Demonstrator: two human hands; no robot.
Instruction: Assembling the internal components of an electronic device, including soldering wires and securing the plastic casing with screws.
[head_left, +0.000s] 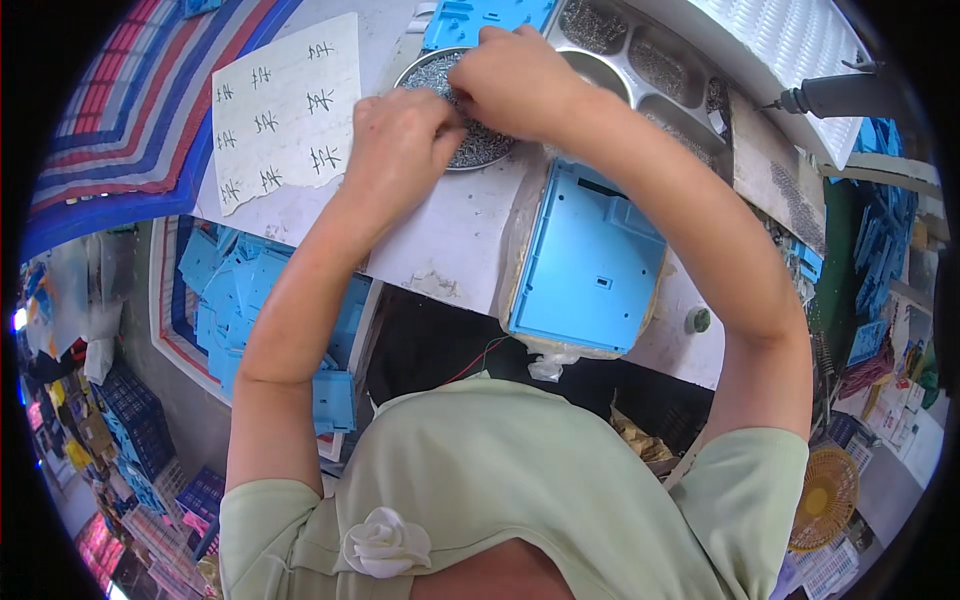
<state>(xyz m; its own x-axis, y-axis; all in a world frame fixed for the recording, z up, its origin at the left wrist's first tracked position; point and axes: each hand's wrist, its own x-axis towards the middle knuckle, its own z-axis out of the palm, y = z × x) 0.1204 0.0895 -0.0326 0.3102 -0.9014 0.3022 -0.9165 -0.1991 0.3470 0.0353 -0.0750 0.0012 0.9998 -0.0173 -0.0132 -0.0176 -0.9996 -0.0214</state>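
Observation:
Both of my hands are over a round metal bowl (408,70) of small silvery screws (482,150) at the far middle of the table. My left hand (403,135) is at the bowl's left side, its fingers curled in and pinched. From the right, my right hand (512,85) reaches in with bent fingers pressed together, close to the left fingertips. What either hand holds, if anything, is hidden. Nearer to me, a flat blue plastic panel (585,270) lies in a padded, film-wrapped holder. Another blue panel (485,22) lies just beyond the bowl.
Right of the bowl sits a metal compartment tray (625,65) with small parts. A dark power screwdriver (840,97) juts in at the far right. Handwritten paper (285,110) lies at the left. Blue panels (235,290) fill a box below the left edge. A small round container (697,320) stands at the right.

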